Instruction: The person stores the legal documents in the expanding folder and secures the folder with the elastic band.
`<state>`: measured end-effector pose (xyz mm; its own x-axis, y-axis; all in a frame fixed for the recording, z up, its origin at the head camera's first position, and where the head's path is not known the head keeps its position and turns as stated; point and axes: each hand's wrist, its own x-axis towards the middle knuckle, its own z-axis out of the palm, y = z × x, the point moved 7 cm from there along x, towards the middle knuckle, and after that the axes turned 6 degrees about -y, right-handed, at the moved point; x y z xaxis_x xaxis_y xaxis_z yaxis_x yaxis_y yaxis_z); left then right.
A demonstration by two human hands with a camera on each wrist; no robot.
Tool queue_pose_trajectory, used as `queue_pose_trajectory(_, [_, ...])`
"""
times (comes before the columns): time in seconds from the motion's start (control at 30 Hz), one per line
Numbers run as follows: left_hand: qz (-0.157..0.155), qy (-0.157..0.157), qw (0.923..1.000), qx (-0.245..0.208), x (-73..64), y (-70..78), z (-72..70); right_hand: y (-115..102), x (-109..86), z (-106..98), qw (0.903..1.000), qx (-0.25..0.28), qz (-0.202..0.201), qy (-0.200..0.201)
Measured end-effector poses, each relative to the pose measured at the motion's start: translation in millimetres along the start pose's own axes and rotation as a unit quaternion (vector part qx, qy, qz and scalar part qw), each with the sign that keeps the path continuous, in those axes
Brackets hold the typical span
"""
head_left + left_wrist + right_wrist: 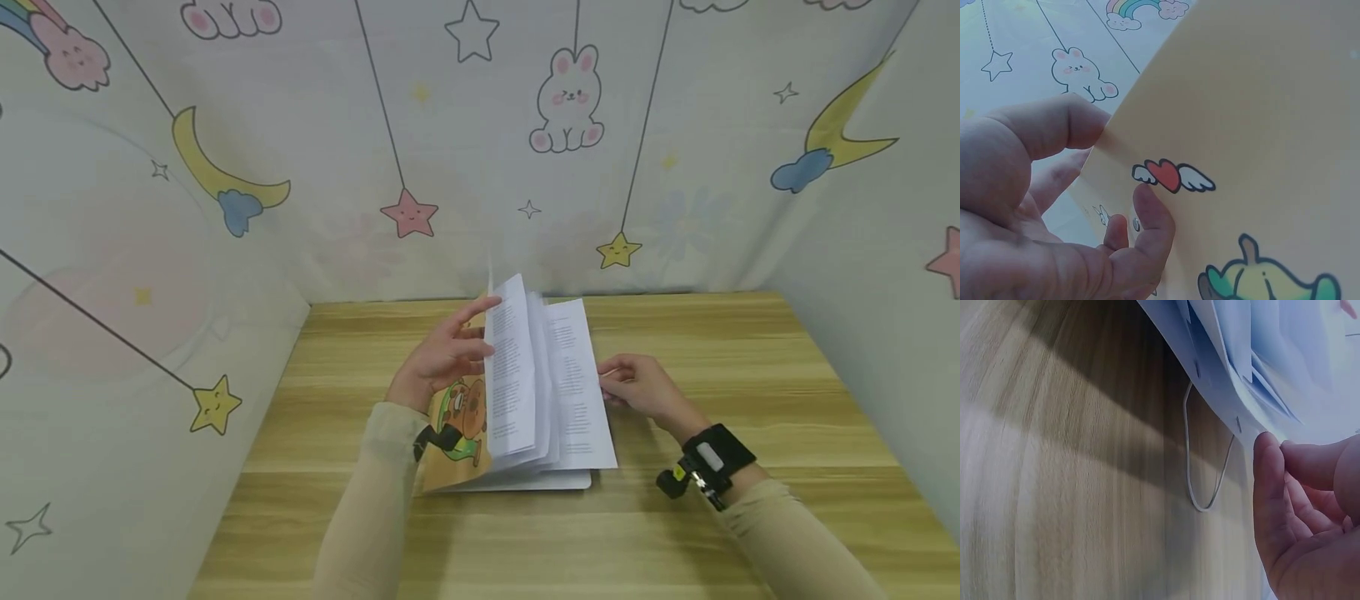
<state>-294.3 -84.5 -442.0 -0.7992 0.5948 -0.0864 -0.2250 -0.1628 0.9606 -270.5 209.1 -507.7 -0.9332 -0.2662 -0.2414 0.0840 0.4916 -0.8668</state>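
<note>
A folder with an orange-brown cartoon cover (pixel 461 479) stands partly open on the table, its cover raised on the left. White printed sheets (pixel 512 375) fan upright inside it, and one sheet (pixel 581 375) leans out to the right. My left hand (pixel 446 354) holds the raised cover and pages by their left edge. In the left wrist view, curled fingers (pixel 1157 228) touch the cover beside a winged red heart (pixel 1165 175). My right hand (pixel 637 385) pinches the outer edge of the right-hand sheet between thumb and finger. Staples (pixel 1239 425) show along that paper in the right wrist view.
Under the sheets, the folder's rounded lower corner (pixel 581 481) rests on the wood-grain table (pixel 750 367). A pale curtain (pixel 480 167) printed with stars, moons and rabbits rises behind and at both sides. Each wrist wears a small black camera (pixel 672 482).
</note>
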Motion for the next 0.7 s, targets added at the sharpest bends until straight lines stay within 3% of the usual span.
queue_pose_trajectory(0.7, [0.000, -0.003, 1.0000, -0.001, -1.0, 0.5, 0.1, -10, 8.0, 31, 0.9967, 0.062, -0.029, -0.043])
